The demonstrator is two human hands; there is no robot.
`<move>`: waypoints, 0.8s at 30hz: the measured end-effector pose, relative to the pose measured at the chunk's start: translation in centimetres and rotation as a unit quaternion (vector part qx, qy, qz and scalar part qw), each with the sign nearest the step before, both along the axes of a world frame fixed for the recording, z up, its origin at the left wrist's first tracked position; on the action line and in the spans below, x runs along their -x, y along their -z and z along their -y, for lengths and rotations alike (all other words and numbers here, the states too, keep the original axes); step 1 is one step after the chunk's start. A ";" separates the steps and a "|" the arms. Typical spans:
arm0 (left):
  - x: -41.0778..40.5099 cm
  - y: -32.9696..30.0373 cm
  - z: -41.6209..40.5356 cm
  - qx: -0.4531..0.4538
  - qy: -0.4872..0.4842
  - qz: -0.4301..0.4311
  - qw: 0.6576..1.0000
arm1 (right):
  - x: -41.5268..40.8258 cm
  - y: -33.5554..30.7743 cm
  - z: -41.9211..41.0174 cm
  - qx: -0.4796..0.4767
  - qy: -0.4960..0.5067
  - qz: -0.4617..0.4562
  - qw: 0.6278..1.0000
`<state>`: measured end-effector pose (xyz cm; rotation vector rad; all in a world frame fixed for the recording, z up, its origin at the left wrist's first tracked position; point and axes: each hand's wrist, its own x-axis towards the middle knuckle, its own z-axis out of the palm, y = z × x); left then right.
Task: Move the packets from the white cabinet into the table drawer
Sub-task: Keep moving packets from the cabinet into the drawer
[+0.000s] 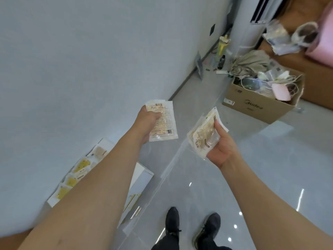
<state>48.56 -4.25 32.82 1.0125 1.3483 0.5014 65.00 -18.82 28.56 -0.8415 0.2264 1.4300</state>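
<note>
Grey glossy floor tiles (261, 168) spread under you, with a pale wall (72, 60) filling the left side. Low on the left, against that wall, a white box (142, 179) lies open on the floor; several yellow packets (81, 166) rest in a row in it, partly hidden behind your left forearm.

Your left hand (146, 123) is held out in front of you, its fingers curled round one flat packet (164, 121) printed with text, which stands nearly upright above the floor. Just beside it, apart from it, your right hand (222, 147) grips a bundle of packets (203, 134), thumb across the front and fingers wrapped behind; how many are in the bundle you cannot tell.

Below your hands, your two black shoes (191, 226) stand on the tiles. Ahead to the right, a cardboard box (255, 105) sits on the floor, stuffed with cloth, cords and a pink item. Behind it, bottles (222, 51) and small clutter line the base of the wall beside a tall white unit (246, 24). At far right a brown sofa (306, 60) carries a pink cushion (322, 42) and loose bags.
</note>
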 end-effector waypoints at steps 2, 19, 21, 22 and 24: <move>-3.9 0.8 0.7 0.004 0.030 -0.003 1.000 | -2.9 0.4 1.6 0.004 0.018 -0.021 1.000; -46.6 8.1 23.1 -0.028 0.350 -0.050 0.935 | -36.1 7.9 28.4 0.201 0.221 -0.035 0.954; -50.8 9.5 25.5 -0.029 0.382 -0.050 0.922 | -39.3 9.3 30.9 0.225 0.238 -0.022 0.945; -52.7 10.3 26.5 -0.030 0.398 -0.052 0.915 | -40.8 10.1 31.9 0.234 0.244 -0.022 0.941; -56.3 11.9 28.0 -0.033 0.428 -0.058 0.901 | -43.5 11.5 33.3 0.249 0.248 -0.028 0.936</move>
